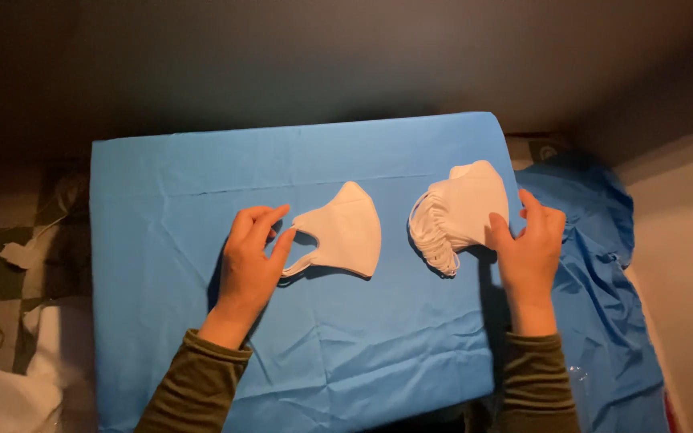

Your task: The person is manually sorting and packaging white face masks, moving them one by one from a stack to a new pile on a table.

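Blue cloth (202, 184) covers my surface so the white stuff stays clean. Right of its middle, my right hand (532, 240) steadies the mask stack (459, 216), fingers loosely curled. Just left, my left hand (252, 255) pinches the single mask (346, 232) by its ear loop.

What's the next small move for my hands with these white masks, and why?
Probably slide the single mask right onto the stack of masks. The left hand already pinches its ear loop, the right hand steadies the stack, and only bare blue cloth lies between them.
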